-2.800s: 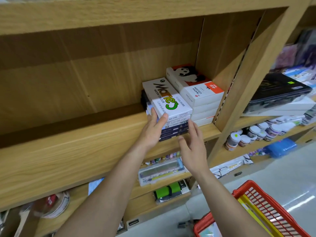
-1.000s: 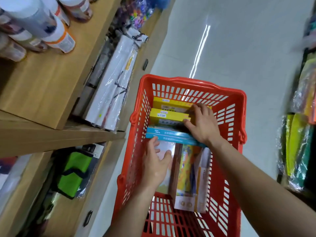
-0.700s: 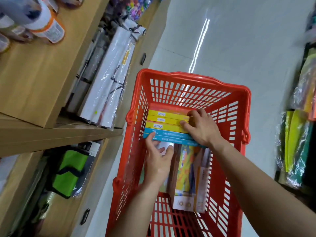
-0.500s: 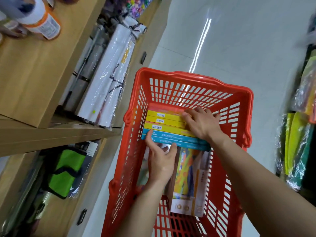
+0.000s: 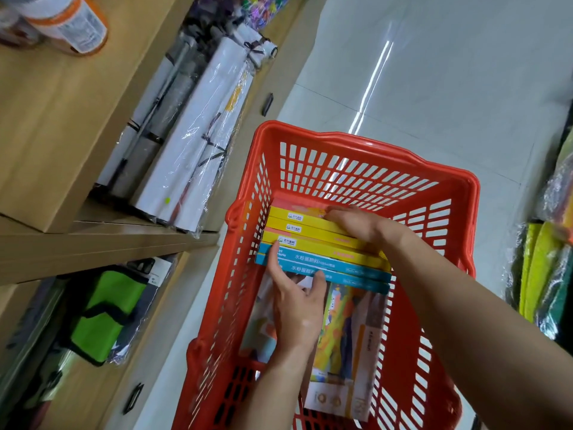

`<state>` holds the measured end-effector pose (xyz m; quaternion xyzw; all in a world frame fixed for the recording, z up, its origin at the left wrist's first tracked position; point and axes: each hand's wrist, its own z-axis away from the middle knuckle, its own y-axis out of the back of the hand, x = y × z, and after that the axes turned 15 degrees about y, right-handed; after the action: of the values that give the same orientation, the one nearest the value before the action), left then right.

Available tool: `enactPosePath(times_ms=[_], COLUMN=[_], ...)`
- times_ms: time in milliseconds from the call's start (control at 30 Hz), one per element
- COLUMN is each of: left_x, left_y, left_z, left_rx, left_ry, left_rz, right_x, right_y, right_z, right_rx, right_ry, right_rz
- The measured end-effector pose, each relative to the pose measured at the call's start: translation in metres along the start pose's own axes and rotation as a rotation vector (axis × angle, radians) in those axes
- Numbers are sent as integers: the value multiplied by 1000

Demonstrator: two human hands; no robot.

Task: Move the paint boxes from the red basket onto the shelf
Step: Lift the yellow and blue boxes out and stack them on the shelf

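Both forearms reach in from 6 o'clock. The left hand (image 5: 296, 308) points its fingers toward 12, thumb spread toward 1. The right hand (image 5: 366, 226) lies palm down, fingers toward 9.

My red basket (image 5: 366, 156) sits on the pale tiled floor (image 5: 449, 72); at nine o'clock, the wooden shelf (image 5: 46, 119) carries wrapped white rolls (image 5: 189, 144).

White plastic-wrapped rolls (image 5: 198, 131) lying side by side on lower wooden ledge, orange-capped labelled bottle (image 5: 69, 23) on upper surface at top left, green and black bagged item (image 5: 105, 315) below, glossy grey tiled floor (image 5: 449, 72), yellow-green wrapped goods (image 5: 539, 268) at right edge.
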<state>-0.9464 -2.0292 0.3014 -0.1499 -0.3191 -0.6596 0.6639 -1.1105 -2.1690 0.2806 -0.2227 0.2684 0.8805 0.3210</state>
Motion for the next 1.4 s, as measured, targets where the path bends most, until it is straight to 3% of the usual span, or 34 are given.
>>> enactPosePath(times_ms=[300, 433, 633, 833, 1000, 1200, 1400], left_x=[-11, -16, -17, -21, -21, -18, -15], left_y=[-1, -4, -10, -18, -21, -32, -29], left_z=[5, 2, 6, 9, 7, 16, 28], left_rx=[8, 2, 24, 53, 101, 110, 193], left_ry=[5, -3, -3, -31, -40, 7, 69], left_rz=[65, 69, 202, 161, 100, 249, 348], right_x=[4, 3, 6, 20, 20, 14, 17], right_y=[-4, -1, -16, -8, -11, -16, -36], right_z=[6, 7, 22, 27, 24, 33, 59], right_rx=[-24, -67, -34, -30, -62, -58, 58], right_ry=[-57, -66, -48, -97, -82, -111, -103], right_rz=[267, 177, 231, 16, 43, 104, 164])
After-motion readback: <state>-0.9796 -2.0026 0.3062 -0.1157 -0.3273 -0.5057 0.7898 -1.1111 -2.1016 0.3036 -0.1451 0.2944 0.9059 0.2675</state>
